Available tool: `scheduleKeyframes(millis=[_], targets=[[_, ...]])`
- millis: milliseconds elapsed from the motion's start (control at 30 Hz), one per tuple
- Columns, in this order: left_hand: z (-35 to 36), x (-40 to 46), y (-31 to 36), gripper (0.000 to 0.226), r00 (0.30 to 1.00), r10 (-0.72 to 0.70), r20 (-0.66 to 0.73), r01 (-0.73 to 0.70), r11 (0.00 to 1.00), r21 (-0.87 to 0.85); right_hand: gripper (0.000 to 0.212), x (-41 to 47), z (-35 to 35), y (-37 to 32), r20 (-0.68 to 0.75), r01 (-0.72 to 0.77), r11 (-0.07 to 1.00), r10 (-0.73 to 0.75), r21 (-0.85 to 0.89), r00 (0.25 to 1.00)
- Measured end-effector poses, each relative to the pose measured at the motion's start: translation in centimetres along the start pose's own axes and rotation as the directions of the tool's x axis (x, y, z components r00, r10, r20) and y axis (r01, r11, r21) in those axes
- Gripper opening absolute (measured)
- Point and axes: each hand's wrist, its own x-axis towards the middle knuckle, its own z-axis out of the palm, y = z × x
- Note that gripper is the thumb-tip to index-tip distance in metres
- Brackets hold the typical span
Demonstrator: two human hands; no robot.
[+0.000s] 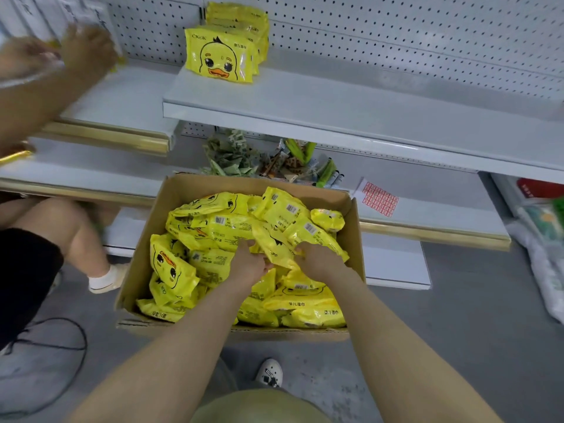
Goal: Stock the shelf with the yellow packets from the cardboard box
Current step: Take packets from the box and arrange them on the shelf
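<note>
An open cardboard box (143, 239) sits on the floor in front of me, filled with several yellow duck-print packets (219, 224). Both my hands reach into its middle. My left hand (248, 264) and my right hand (317, 259) each grip a side of one yellow packet (276, 245) lying on top of the pile. On the white shelf (351, 111) above, a row of yellow packets (221, 58) stands upright at its left end, against the pegboard back.
Another person crouches at the left, hands (76, 47) at the upper left shelf, leg and white shoe (105, 280) beside the box. Green and brown packets (268, 161) lie on the lower shelf, with a red label sheet (380, 198). Bagged goods (546, 239) at right. A black cable (73, 346) crosses the floor.
</note>
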Motion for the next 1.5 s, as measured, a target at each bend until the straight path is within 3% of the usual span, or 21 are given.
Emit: scheduleKeyframes(millis=[133, 233, 333, 400, 500, 567, 700, 767, 833, 933, 1067, 1167, 1233, 1300, 1400, 1500], targets=[[0.7, -0.3, 0.1, 0.077, 0.994, 0.112, 0.016, -0.113, 0.988, 0.109, 0.051, -0.9, 0.7, 1.4, 0.172, -0.001, 1.000, 0.004, -0.015, 0.985], [1.3, -0.8, 0.1, 0.097, 0.980, 0.197, 0.031, -0.199, 0.956, 0.216, 0.064, -1.3, 0.6, 2.4, 0.194, 0.065, 0.997, -0.070, 0.031, 0.978], [2.0, -1.0, 0.0, 0.109, 0.983, 0.177, -0.050, -0.152, 0.935, 0.321, 0.077, -1.8, 1.2, 2.9, 0.098, 0.101, 0.993, -0.107, 0.066, 0.989], [2.0, -0.7, 0.0, 0.107, 0.985, 0.130, -0.114, -0.087, 0.942, 0.323, 0.055, -1.8, 1.6, 3.0, -0.069, 0.073, 0.996, -0.069, 0.060, 0.995], [0.9, 0.3, -0.4, 0.093, 0.983, 0.096, -0.157, -0.069, 0.983, 0.171, 0.027, -1.7, 1.4, 2.9, -0.255, -0.019, 0.997, 0.037, 0.073, 0.966], [-0.3, 0.7, -0.2, 0.083, 0.980, 0.068, -0.187, -0.060, 0.997, 0.048, 0.020, -1.4, 0.9, 2.7, -0.354, -0.048, 0.996, 0.069, 0.069, 0.933], [-3.1, 1.5, 0.6, 0.072, 0.975, 0.063, -0.213, -0.079, 0.995, -0.064, 0.017, -0.4, 0.7, 2.1, -0.537, -0.033, 0.949, 0.205, 0.313, 0.818], [-3.9, 1.6, 0.8, 0.071, 0.981, 0.073, -0.180, -0.068, 0.997, 0.036, 0.022, 0.4, 1.1, 1.6, -0.481, 0.072, 0.922, 0.130, 0.380, 0.867], [-4.1, 1.3, 0.7, 0.068, 0.988, 0.052, -0.146, -0.025, 0.983, 0.181, 0.035, 1.0, 1.9, 1.1, -0.332, 0.120, 0.889, 0.038, 0.442, 0.943], [-3.7, 0.8, 0.9, 0.067, 0.988, 0.045, -0.145, 0.001, 0.953, 0.302, 0.024, 1.7, 3.1, 1.2, -0.266, 0.095, 0.892, 0.029, 0.442, 0.964], [-3.0, 0.1, 1.0, 0.107, 0.989, 0.058, -0.137, -0.010, 0.942, 0.335, 0.073, 1.5, 2.8, 0.2, -0.122, 0.081, 0.935, -0.041, 0.345, 0.992], [-2.8, -0.3, 1.0, 0.123, 0.985, 0.117, -0.129, -0.057, 0.917, 0.395, 0.088, 1.9, 2.1, -0.9, -0.016, 0.011, 0.965, -0.007, 0.262, 1.000], [-2.9, -0.5, 1.1, 0.120, 0.982, 0.152, -0.114, -0.094, 0.910, 0.403, 0.092, 1.8, 2.0, -1.4, 0.050, -0.004, 0.980, -0.006, 0.198, 0.999], [-3.0, -0.7, 1.3, 0.116, 0.979, 0.180, -0.101, -0.128, 0.914, 0.385, 0.088, 2.0, 2.0, -1.6, 0.029, 0.058, 0.998, -0.059, 0.022, 0.998], [-3.4, -0.8, 1.5, 0.113, 0.978, 0.205, -0.039, -0.177, 0.915, 0.361, 0.082, 2.1, 2.0, -2.2, -0.077, 0.272, 0.924, -0.302, -0.268, 0.950], [-4.2, -0.6, 1.9, 0.112, 0.980, 0.197, 0.035, -0.196, 0.910, 0.366, 0.076, 2.3, 2.0, -2.1, -0.068, 0.354, 0.860, -0.404, -0.367, 0.912]])
